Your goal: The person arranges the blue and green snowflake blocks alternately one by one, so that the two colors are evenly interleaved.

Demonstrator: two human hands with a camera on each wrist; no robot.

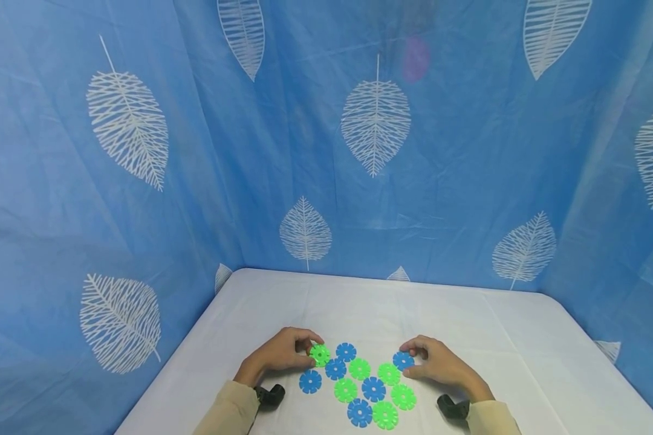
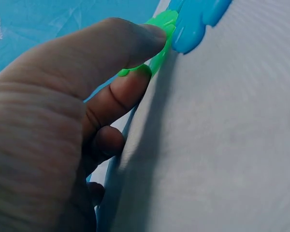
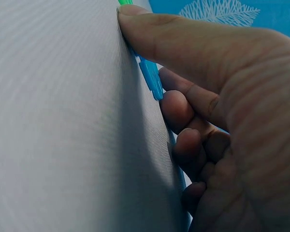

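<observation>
Near the middle of the table, my left hand [image 1: 283,351] pinches a green notched plastic disc [image 1: 320,355] between thumb and fingers. In the left wrist view that green disc [image 2: 165,24] is partly covered by the thumb, and a blue disc [image 2: 189,29] lies just past it. On the other side, my right hand [image 1: 438,361] has thumb and fingers around the edge of a blue notched disc [image 1: 403,360]. The right wrist view shows this blue disc [image 3: 151,79] low against the tablecloth, its far part hidden by the thumb.
Several more blue discs [image 1: 373,389] and green discs [image 1: 346,390] lie flat between the hands, some touching or overlapping. A white cloth [image 1: 283,296] covers the table. Blue curtains [image 1: 446,181] with white leaf prints stand behind and at both sides.
</observation>
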